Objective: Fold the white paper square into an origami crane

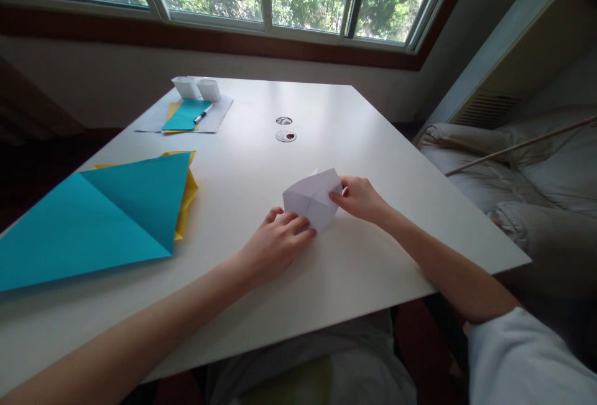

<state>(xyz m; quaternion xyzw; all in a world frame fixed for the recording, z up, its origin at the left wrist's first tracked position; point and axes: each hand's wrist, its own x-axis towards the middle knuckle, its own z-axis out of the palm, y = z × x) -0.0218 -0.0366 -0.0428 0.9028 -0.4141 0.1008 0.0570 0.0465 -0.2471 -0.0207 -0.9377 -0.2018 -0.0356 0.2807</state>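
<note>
A folded piece of white paper (313,196) with crease lines is raised a little off the white table near its front edge. My right hand (361,198) pinches its right corner between thumb and fingers. At its lower left edge, my left hand (280,237) has its fingers curled against the paper, thumb side low near the tabletop; part of the paper is hidden behind those fingers. To the left lies a large teal sheet of paper (125,218) with fold lines, on top of yellow paper (186,200) that sticks out at its right side.
Two small white folded paper boxes (208,89) stand at the table's far left. Beside them, a pen (203,113) lies on teal, yellow and white sheets. Two round cable-hole covers (285,136) sit mid-table. The table (396,243) ends at right by a cushioned sofa (513,150).
</note>
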